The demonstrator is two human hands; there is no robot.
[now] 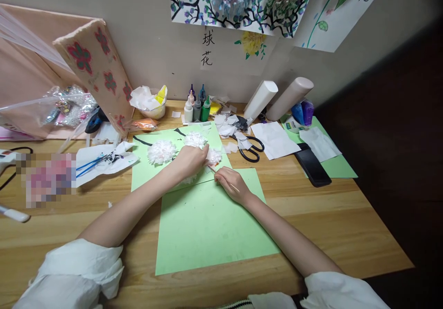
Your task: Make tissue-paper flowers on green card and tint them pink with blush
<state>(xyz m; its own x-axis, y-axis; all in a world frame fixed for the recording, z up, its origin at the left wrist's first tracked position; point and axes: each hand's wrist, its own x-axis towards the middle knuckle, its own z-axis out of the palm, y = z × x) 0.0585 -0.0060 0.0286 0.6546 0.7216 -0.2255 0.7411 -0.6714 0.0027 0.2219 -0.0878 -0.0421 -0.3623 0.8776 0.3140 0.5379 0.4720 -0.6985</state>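
Note:
My right hand (231, 183) is closed around a thin pale stick (212, 169), whose tip points at a small white paper flower (215, 156) with an orange-red spot at its lower edge. My left hand (192, 160) reaches over the upper light green sheet (141, 173), its fingers bent together beside that flower; whatever they pinch is hidden. Two more fluffy white paper flowers, a left one (162, 152) and an upper one (195, 139), sit on this sheet near dark painted stems. Part of another white flower shows under my left wrist. A second green sheet (207, 226) lies nearer to me.
Behind the sheets stand several paint bottles (197, 110) and a paper-lined bowl (148, 103). Black-handled scissors (252, 150), white paper scraps (226, 127) and a phone (313, 165) lie to the right. Blue-handled tools (93, 163) rest on white paper at left.

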